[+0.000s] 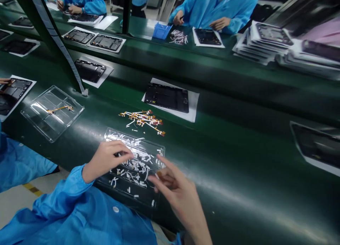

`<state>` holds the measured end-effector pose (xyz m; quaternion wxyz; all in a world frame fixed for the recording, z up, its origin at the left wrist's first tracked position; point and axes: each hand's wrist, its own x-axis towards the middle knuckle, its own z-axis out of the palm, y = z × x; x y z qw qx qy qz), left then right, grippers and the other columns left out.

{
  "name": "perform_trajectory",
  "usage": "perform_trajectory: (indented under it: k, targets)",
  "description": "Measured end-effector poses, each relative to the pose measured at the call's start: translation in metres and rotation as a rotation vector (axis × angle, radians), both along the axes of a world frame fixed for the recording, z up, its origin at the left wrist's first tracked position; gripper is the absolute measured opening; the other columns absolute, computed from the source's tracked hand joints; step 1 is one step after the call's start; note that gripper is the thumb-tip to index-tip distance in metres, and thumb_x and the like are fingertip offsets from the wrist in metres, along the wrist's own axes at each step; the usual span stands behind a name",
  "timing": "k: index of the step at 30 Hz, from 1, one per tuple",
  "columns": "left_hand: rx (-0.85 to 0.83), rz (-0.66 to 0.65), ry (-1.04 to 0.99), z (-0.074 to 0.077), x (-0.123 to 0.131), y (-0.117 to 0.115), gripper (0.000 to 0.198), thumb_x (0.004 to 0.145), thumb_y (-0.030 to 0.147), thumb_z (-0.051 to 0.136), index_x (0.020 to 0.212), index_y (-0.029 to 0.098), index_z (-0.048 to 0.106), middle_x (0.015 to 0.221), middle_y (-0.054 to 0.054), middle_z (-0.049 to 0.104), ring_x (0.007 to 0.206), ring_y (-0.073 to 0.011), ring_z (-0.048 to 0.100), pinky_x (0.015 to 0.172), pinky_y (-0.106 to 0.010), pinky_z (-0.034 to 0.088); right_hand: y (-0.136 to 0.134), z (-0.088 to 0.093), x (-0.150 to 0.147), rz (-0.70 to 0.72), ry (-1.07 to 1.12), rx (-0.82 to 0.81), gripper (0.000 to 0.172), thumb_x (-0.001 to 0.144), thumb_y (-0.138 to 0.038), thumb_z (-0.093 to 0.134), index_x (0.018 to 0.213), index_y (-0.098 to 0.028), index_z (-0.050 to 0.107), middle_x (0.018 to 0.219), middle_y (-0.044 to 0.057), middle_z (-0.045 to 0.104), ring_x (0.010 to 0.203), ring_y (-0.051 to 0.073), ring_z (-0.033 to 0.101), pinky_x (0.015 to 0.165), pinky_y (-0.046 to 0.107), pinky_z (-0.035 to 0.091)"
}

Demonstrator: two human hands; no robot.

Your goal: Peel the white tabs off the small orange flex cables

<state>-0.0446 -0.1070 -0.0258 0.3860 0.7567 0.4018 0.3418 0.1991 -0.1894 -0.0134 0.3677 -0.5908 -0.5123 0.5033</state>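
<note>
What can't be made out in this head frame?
- Left hand: what its fingertips pinch is too small and dark to tell.
- Right hand: motion-blurred; any small part it holds is unclear.
- Clear tray: near part hidden by both hands and the blue sleeve.
- White scraps: too small to identify.
- Dark panel at right: cut off by the frame edge, blurred.

No legible text, label, brand, number or sign anywhere in view. Checked the dark panels [166,97] on white sheets, the clear trays [53,110], the blue bin [161,30] and the stacked panels [265,39]: surfaces too small or blurred to read any print.
</note>
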Motion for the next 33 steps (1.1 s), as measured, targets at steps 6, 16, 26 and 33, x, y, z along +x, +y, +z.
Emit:
perform_trajectory:
  k: [6,16,26,33]
  targets:
    - [-0.218,-0.269,-0.009,0.011,0.017,-0.013,0.015,0.092,0.031,0.073,0.104,0.022,0.076,0.099,-0.002,0.076,0.089,-0.0159,0.069,0.082,-0.027,0.052,0.011,-0.009,-0.025,0.242,-0.023,-0.010,0.058,0.092,-0.036,0.069,0.147,-0.029,0.053,0.079,-0.003,0.064,0.059,0.012,0.066,0.058,0.022,0.059]
    - [-0.228,-0.069,0.010,0.006,0.011,-0.012,0.006,0.085,0.016,0.066,0.087,0.019,0.070,0.080,0.002,0.069,0.072,-0.0126,0.062,0.067,-0.024,0.046,0.019,0.001,-0.029,0.211,-0.233,0.269,0.036,0.099,-0.024,0.058,0.134,-0.026,0.063,0.100,0.004,0.079,0.089,0.019,0.076,0.081,0.029,0.062]
    - [-0.056,-0.148,0.112,-0.004,0.011,-0.009,0.011,0.092,0.024,0.064,0.091,0.020,0.074,0.086,-0.001,0.074,0.079,-0.0160,0.067,0.072,-0.028,0.050,0.021,-0.001,-0.031,0.209,-0.420,0.439,0.028,0.100,-0.022,0.056,0.127,-0.023,0.063,0.097,0.005,0.077,0.086,0.020,0.075,0.080,0.031,0.061]
    - [-0.043,-0.110,0.161,-0.006,0.012,-0.009,0.013,0.093,0.026,0.062,0.090,0.019,0.073,0.082,-0.001,0.072,0.075,-0.0157,0.066,0.069,-0.027,0.049,0.024,-0.006,-0.032,0.195,-0.479,0.465,0.012,0.101,-0.022,0.053,0.103,-0.022,0.065,0.091,0.005,0.075,0.080,0.020,0.073,0.072,0.029,0.057]
